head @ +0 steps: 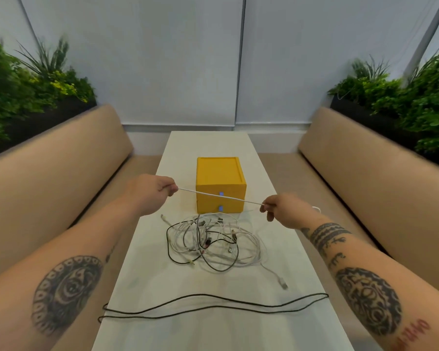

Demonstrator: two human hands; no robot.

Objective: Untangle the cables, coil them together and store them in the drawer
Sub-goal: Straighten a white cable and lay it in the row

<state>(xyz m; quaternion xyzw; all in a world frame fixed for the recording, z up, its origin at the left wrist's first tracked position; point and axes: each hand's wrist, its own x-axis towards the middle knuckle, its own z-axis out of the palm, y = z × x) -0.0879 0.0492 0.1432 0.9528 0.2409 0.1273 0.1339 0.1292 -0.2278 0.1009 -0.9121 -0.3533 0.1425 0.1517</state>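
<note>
A white cable (221,197) is stretched taut in the air between my two hands, in front of the yellow drawer box (219,184). My left hand (151,190) pinches its left end and my right hand (284,211) pinches it at the right, with a loop of it showing behind that hand. Below, a tangled heap of white and black cables (213,243) lies on the white table (150,279). A black cable (213,304), folded double, lies straightened across the table near me. The box's two drawers, each with a blue handle, are closed.
Tan benches (61,173) run along both sides of the narrow table. Planters with green plants (403,97) stand behind the bench backs. A white connector end (284,285) trails from the heap toward the right.
</note>
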